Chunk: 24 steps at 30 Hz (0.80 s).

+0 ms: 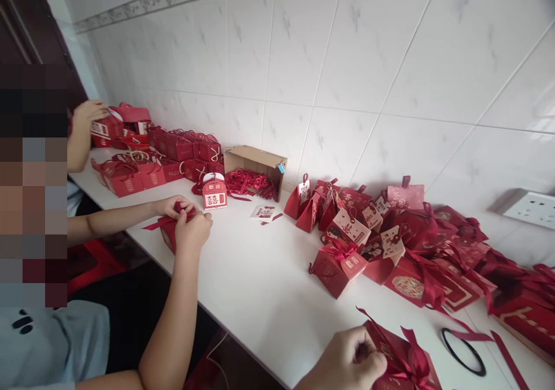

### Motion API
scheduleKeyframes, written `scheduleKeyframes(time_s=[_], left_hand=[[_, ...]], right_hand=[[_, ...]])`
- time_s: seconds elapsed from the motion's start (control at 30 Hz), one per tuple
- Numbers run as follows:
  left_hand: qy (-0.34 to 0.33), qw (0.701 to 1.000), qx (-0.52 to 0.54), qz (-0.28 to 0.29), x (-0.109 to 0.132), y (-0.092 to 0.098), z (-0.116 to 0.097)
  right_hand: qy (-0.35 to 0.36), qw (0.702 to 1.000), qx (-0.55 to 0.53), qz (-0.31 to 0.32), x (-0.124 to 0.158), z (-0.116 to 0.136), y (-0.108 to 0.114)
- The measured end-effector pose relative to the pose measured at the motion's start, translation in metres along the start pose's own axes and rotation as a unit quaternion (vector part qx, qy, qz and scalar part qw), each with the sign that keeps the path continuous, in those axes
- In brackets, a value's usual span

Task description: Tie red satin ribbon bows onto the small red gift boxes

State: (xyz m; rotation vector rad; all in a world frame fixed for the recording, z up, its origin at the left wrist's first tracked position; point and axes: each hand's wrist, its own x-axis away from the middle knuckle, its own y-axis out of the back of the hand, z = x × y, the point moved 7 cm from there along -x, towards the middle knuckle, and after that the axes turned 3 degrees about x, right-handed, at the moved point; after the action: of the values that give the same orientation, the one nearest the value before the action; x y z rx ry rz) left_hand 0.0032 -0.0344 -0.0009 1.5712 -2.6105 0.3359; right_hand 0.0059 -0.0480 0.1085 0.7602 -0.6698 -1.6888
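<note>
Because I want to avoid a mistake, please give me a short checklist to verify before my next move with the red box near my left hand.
1. Left hand at the nearest red box: ok, it is curled at the side.
2. Firm grip: cannot tell.
3. Right hand in view: not ok, outside the picture.
4. Ribbon on this box: ok; its tightness, cannot tell.
5. Black ring apart from the box: ok.
6. Nearest co-worker's hands away from your box: ok, they are at another box.

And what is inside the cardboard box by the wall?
The cardboard box holds a heap of red ribbons, some spilling out; anything under the heap is covered.
</note>
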Motion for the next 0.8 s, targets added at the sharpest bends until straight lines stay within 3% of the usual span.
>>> scheduleKeyframes(time_s=[0.17, 0.27, 0.33, 0.43, 0.67, 0.8], left_hand=[[0.012, 1.0, 0.019, 0.013, 0.001, -0.001, 0.001], [0.025, 0.999, 0.019, 0.006, 0.001, -0.001, 0.004], [0.034, 0.999, 0.022, 0.01, 0.0, -0.001, 0.006], [0.035, 0.999, 0.015, 0.008, -0.002, -0.001, 0.007], [0.019, 1.0, -0.004, -0.022, -0.005, 0.003, 0.007], [0.01, 1.0, -0.011, -0.021, -0.005, 0.002, 0.006]], right_hand=[[0.091, 0.992, -0.069, 0.045, -0.043, 0.175, -0.106], [0.134, 0.984, -0.11, 0.042, -0.061, 0.23, -0.165], [0.153, 0.981, -0.122, 0.015, -0.068, 0.242, -0.192], [0.175, 0.977, -0.122, -0.007, -0.072, 0.241, -0.209], [0.243, 0.963, -0.114, 0.025, -0.07, 0.238, -0.198], [0.208, 0.967, -0.138, 0.059, -0.071, 0.233, -0.206]])
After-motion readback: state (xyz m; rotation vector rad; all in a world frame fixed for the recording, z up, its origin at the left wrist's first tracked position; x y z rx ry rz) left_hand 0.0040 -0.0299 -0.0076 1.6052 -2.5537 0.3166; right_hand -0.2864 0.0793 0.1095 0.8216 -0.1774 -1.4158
